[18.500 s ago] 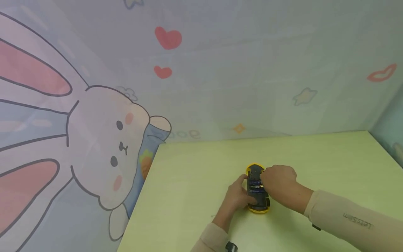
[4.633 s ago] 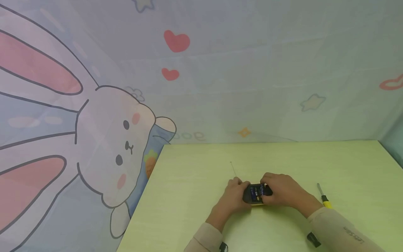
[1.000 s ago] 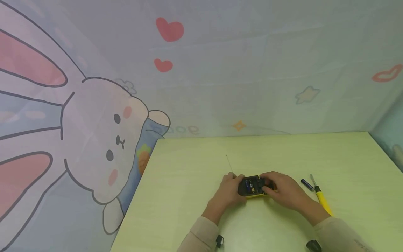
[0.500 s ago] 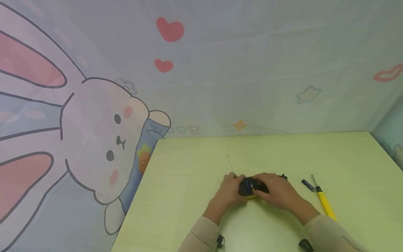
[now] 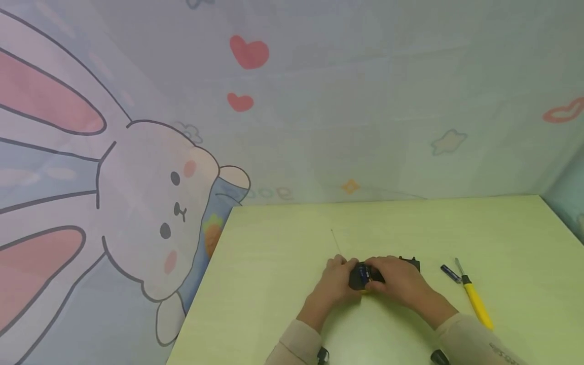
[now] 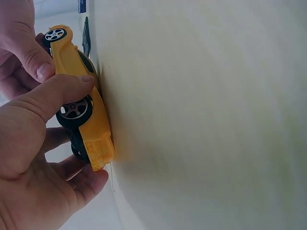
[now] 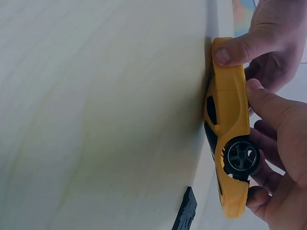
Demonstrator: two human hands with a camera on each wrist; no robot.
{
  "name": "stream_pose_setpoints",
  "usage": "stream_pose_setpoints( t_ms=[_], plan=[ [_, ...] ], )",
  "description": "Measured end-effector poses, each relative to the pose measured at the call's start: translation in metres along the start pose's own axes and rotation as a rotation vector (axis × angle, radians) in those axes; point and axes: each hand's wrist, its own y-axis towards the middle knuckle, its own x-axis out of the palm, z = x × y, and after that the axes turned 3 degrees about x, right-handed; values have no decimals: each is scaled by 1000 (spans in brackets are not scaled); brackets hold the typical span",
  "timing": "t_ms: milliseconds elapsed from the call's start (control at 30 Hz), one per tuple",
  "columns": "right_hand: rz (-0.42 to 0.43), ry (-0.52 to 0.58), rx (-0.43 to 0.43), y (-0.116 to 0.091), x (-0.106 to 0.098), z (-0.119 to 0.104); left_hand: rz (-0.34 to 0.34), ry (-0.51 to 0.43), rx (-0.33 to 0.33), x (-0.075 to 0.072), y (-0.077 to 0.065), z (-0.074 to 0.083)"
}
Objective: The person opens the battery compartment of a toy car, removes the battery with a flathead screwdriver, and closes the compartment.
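Note:
A yellow toy car lies upside down, its black underside facing up. Blue batteries sit in its uncovered compartment. At the left end my left hand grips the car, thumb along one side and fingers on the other. My right hand is over the compartment; its thumb touches the car's edge and its other fingers curl onto the underside. Whether it also pinches a battery is hidden. Behind the right hand lies a flat black plastic piece, seen too in the right wrist view.
A loose blue battery lies to the right, beside a yellow-handled screwdriver. A thin wire-like rod juts up past my left hand. The pale table meets a printed cloth wall at the back.
The car has been turned sideways since the oldest frame. A loose battery has appeared by the screwdriver. Over the last second my right fingers have moved left across the compartment, uncovering the black piece.

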Motion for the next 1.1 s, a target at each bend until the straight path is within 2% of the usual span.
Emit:
stream_pose_setpoints(
  t_ms=[367,667,900,1100],
  plan=[
    [-9,-1,-24,5,1,1,-6,-7,-16,-1,-2,0],
    [9,-24,-80,5,2,-2,7,-24,1,-1,-1,-2],
    [-18,-27,-66,4,2,0,12,-16,17,-2,0,-3],
    [7,-38,-78,2,4,1,15,-23,15,-1,0,-2]
  ],
)
